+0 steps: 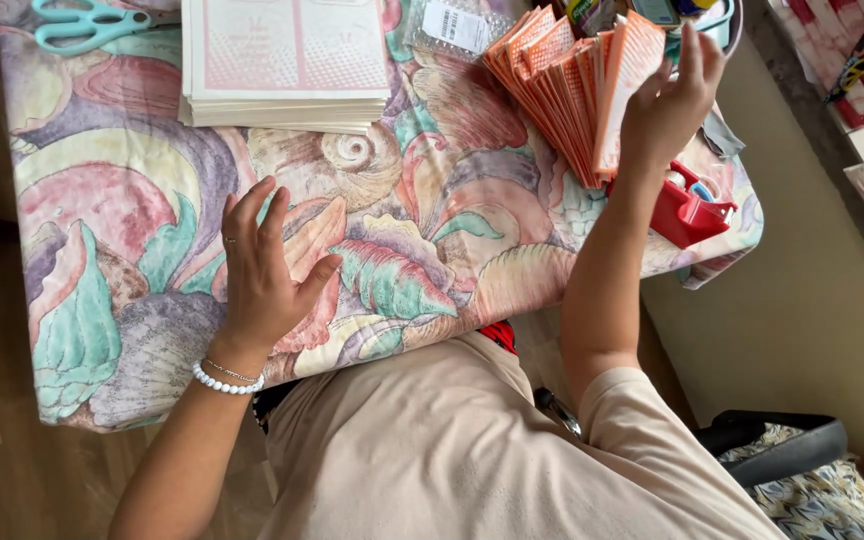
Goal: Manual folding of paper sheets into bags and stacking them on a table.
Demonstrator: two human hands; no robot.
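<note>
The person's right hand (670, 100) reaches up to a fanned row of orange-and-white patterned paper packets (567, 85) standing on edge near the far side of the table. Its fingers lie against the rightmost packet, thumb behind, tipping it away from the rest; the grip looks loose rather than pinched tight. The left hand (264, 270) hovers well apart from the packets, fingers spread and empty, over the shell-patterned tablecloth (132, 240). Just beside the right wrist sits a red tape dispenser (690, 208). Farther left a stack of pink-printed sheets (287, 65) rests on the cloth, with teal-handled scissors (87, 22) beside it at the table's corner.
</note>
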